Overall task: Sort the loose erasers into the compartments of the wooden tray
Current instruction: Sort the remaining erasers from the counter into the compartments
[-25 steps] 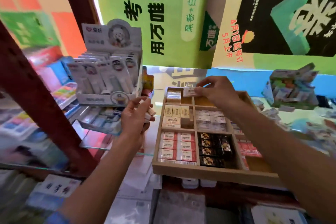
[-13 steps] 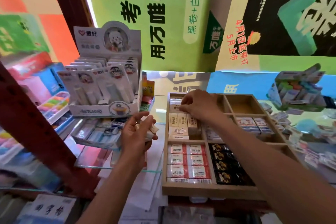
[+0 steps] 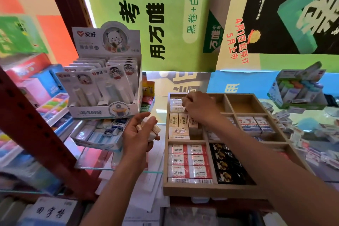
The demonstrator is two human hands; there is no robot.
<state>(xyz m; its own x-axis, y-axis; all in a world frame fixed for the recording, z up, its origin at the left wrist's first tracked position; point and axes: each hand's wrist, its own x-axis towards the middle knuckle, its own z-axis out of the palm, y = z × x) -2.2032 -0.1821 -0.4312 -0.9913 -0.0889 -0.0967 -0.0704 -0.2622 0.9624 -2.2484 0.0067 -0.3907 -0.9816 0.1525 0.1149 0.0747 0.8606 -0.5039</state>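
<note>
The wooden tray (image 3: 201, 191) sits on a glass shelf, divided into compartments. White erasers (image 3: 175, 103) fill its far-left compartment, cream erasers (image 3: 178, 121) the one below, and red 2B erasers (image 3: 189, 161) the near-left one. Black erasers (image 3: 225, 163) lie near the middle, and white-and-blue erasers (image 3: 251, 123) sit to the right. My right hand (image 3: 200, 108) reaches over the far-left compartment, fingertips curled onto a white eraser on the stack. My left hand (image 3: 137, 135) hovers left of the tray and grips a few cream erasers (image 3: 154, 131).
A white display box of carded items (image 3: 104, 86) stands to the left, with a tray of blue-and-white erasers (image 3: 99, 134) under it. Loose erasers (image 3: 311, 137) are scattered right of the tray. A red shelf post (image 3: 36, 130) crosses at the left. The far-right compartment (image 3: 244, 105) is bare.
My right hand carried a white eraser down from above the tray's far edge into the far-left compartment. My left hand kept its erasers and stayed beside the tray.
</note>
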